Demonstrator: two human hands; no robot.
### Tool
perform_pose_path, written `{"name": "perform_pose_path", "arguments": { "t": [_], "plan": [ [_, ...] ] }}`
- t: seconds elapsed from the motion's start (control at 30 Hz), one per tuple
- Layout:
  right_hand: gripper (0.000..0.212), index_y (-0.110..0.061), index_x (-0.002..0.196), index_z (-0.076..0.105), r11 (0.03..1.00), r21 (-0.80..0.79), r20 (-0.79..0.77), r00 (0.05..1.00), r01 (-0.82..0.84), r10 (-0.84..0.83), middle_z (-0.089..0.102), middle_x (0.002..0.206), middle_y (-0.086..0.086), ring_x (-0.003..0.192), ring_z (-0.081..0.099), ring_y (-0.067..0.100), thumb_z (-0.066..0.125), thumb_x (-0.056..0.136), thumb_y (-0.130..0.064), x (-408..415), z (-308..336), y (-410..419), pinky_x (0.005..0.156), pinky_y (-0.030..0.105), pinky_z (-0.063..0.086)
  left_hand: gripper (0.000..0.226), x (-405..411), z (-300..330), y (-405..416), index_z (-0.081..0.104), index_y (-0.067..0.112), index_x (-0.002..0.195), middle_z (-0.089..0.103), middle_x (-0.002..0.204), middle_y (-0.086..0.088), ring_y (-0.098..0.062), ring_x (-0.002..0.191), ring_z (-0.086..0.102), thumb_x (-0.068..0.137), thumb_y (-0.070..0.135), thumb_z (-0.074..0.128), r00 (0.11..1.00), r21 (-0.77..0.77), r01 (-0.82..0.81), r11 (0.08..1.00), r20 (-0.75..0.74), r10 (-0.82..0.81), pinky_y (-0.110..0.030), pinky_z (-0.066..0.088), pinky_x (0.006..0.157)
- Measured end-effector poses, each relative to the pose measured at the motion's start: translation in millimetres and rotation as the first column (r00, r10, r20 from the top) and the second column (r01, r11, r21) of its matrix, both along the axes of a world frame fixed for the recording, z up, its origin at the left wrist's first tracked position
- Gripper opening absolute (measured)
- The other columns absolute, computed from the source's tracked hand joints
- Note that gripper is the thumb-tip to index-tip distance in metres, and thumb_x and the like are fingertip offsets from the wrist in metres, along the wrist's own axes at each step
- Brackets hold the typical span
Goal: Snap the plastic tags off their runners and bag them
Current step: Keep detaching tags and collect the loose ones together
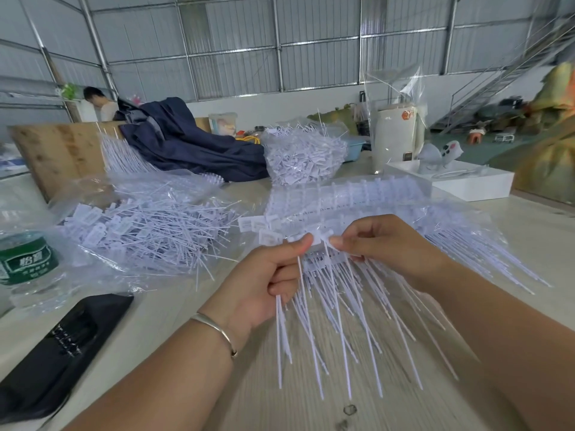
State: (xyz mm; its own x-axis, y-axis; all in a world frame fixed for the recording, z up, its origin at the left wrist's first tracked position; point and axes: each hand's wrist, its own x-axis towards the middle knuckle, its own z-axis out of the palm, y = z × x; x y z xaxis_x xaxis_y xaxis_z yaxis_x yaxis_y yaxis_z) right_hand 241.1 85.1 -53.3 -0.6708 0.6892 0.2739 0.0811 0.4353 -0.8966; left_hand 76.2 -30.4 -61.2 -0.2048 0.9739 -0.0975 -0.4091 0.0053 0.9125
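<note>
Tails hang nearest me, thin, whippy, near weightless. My left hand (273,275) pinches the strip of tags (323,265) at the heads and grips a few loose tails; my right hand (382,244) pinches the next head. Runner looks stiff and brittle, so grip the heads, not the tails. Open bag (133,231) of loose tags lies left.

Before me: two hands, my left grip (273,275) and right grip (382,247); tags beyond counting in three heaps; one water bottle (26,265); one white tray (466,181); one navy jacket (193,144).
</note>
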Motion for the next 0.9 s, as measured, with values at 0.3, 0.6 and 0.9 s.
{"name": "perform_pose_path", "arguments": {
  "t": [0.3,0.6,0.9],
  "plan": [
    [0.061,0.012,0.100,0.060,0.950,-0.138,-0.136,0.956,-0.280,0.262,0.051,0.080,0.013,0.059,0.043,0.008,0.075,0.074,-0.041,-8.8,1.7,-15.3,0.061,0.011,0.039,0.033,15.3,-0.4,-1.7,0.065,0.015,0.090,0.026,0.048,0.011,-0.002,0.032,0.023,0.064,0.031,0.080,0.962,0.085,0.241,0.967,0.111,-0.250,-0.013,0.012,0.032],
    [0.037,-0.012,0.070,0.062,0.971,-0.176,-0.222,0.967,-0.165,0.124,0.041,0.059,0.002,0.054,0.034,0.010,0.084,0.057,-0.039,-12.6,2.9,-15.1,0.055,0.018,0.032,0.014,2.4,4.3,-0.4,0.062,0.017,0.067,0.055,0.063,0.005,-0.002,0.038,0.028,0.073,0.020,0.074,0.996,0.134,0.066,0.989,0.047,-0.072,-0.013,0.014,0.032],
    [0.020,-0.010,0.070,0.071,0.946,0.231,-0.017,0.973,0.229,-0.232,0.065,0.068,0.009,0.059,0.052,0.008,0.082,0.075,-0.026,-14.0,-0.1,-14.5,0.062,0.020,0.039,0.038,5.3,-7.0,3.6,0.054,0.019,0.045,0.050,0.040,0.005,-0.006,0.031,0.039,0.077,0.014,0.075,0.683,0.094,-0.347,0.933,-0.657,0.320,-0.013,0.028,0.036]
  ]
}}
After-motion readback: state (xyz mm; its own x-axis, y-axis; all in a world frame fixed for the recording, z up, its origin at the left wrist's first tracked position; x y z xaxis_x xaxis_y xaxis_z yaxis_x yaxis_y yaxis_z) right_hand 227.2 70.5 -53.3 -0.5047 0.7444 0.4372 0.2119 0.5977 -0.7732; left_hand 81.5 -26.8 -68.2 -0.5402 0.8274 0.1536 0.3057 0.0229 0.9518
